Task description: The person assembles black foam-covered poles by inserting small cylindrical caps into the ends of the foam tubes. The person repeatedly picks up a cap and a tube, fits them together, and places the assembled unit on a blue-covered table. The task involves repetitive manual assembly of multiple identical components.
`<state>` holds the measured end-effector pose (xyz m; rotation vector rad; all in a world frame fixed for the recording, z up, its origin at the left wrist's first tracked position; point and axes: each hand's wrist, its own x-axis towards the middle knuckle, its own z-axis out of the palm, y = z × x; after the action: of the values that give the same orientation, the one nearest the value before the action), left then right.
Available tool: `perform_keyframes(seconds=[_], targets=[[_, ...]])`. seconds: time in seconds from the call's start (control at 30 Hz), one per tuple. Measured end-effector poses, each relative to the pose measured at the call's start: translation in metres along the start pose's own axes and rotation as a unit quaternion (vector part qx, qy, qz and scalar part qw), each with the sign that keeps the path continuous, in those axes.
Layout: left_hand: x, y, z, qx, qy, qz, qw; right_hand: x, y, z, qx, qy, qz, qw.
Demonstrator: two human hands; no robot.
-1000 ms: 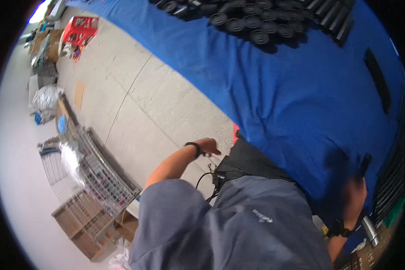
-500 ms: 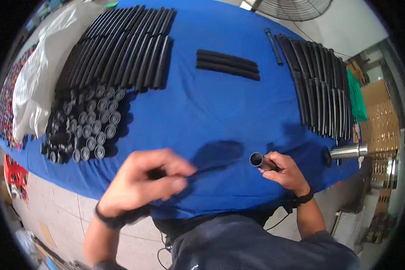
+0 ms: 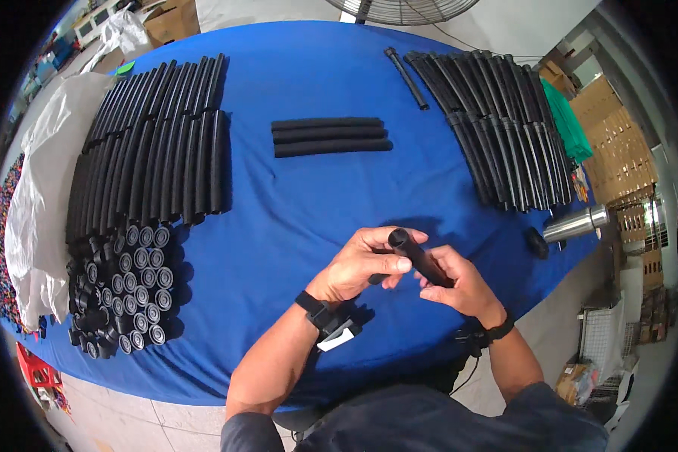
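Note:
In my right hand (image 3: 465, 285) is a black tube (image 3: 422, 260), gripped round its lower end and tilted so that its open mouth points up and to the left. My left hand (image 3: 358, 262) is closed about the upper end, with the thumb on the near side and the index finger behind. A small dark piece (image 3: 378, 279) shows below the left thumb, mostly hidden; I cannot tell its kind. Beyond my hands, three black tubes (image 3: 331, 138) lie side by side on the blue cloth (image 3: 294, 203).
At left lie rows of black tubes (image 3: 151, 143), with many round black caps (image 3: 135, 290) nearer me, beside a white plastic sheet (image 3: 49, 181). Black tubes with wider ends (image 3: 497, 124) are lined up at right, near a steel cylinder (image 3: 576, 224). A fan (image 3: 407, 9) stands beyond.
My left hand has moved right, from apart to the tube's upper end. The tube now leans up and left in my right hand. The whole view has shifted.

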<state>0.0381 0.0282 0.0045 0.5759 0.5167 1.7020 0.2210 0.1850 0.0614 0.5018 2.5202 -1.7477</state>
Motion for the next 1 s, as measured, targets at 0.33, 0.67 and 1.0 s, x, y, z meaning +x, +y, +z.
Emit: perform_keyframes(seconds=[0.33,0.67,1.0], targets=[[-0.004,-0.005,-0.011,-0.006,-0.013,-0.032,0.999,0.009,0.004,-0.011,-0.131,-0.004,-0.010,0.991],[-0.009,-0.005,-0.007,0.021,-0.080,-0.045,0.996,-0.007,0.025,-0.013,-0.080,0.046,0.029,0.995],[-0.009,-0.010,-0.004,-0.003,-0.071,-0.037,0.997,-0.006,0.026,-0.016,-0.083,0.024,-0.020,0.996]])
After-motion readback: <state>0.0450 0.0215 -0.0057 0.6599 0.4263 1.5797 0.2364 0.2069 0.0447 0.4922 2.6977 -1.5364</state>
